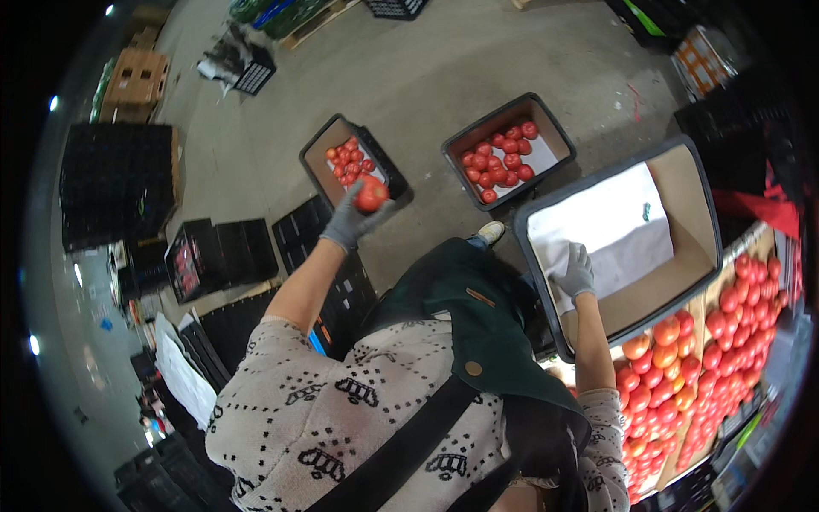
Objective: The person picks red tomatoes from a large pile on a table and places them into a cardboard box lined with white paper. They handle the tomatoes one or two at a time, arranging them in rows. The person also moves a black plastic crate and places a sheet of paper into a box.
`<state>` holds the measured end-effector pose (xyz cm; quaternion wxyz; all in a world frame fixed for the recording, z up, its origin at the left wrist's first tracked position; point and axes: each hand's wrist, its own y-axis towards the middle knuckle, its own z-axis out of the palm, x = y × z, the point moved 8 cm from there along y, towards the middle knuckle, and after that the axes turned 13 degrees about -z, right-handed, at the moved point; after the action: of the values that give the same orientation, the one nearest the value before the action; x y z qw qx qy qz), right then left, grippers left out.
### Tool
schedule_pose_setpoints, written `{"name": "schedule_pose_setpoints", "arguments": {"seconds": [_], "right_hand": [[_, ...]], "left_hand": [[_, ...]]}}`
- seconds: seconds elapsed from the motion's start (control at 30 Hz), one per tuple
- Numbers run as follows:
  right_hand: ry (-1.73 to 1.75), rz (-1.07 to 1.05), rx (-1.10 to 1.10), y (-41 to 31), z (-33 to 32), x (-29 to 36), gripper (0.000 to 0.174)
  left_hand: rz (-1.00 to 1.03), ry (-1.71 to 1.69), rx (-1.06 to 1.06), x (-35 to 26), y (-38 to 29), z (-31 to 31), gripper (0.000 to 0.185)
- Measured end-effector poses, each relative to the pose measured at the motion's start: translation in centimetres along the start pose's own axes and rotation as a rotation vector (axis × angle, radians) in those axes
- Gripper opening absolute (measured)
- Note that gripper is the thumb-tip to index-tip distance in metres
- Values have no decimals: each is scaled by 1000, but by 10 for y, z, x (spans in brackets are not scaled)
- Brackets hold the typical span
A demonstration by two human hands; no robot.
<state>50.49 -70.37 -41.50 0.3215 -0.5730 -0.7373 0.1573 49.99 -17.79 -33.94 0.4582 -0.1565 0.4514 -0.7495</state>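
My left hand (pixel 357 221), in a grey glove, holds a large red tomato (pixel 372 194) above the near edge of a small crate (pixel 311 157) with smaller tomatoes (pixel 349 158) inside. To the right, my gloved right hand (pixel 578 269) lies over the white paper liner (pixel 601 217) of a large dark-rimmed crate (pixel 688 192), fingers extended, with no tomato in it. A small green scrap (pixel 646 211) rests on that liner. Between the two stands another dark-rimmed crate (pixel 453 150), where red tomatoes (pixel 496 160) sit on white paper.
Many tomatoes (pixel 665 384) fill cardboard-sided boxes at the lower right, beside the large crate. Black crates (pixel 118 185) are stacked at the left, with more black crates (pixel 246 249) nearer. A black crate with dark contents (pixel 254 70) stands on the concrete floor (pixel 384 70) farther off.
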Motion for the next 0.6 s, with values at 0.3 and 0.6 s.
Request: {"name": "schedule_pose_setpoints", "arguments": {"seconds": [0.3, 0.6], "right_hand": [[-402, -46, -37, 13, 39, 17, 82], [326, 491, -234, -32, -20, -86, 58]], "left_hand": [[-314, -437, 279, -19, 45, 30, 48], [-169, 1389, 375, 288, 116, 285, 51]]}}
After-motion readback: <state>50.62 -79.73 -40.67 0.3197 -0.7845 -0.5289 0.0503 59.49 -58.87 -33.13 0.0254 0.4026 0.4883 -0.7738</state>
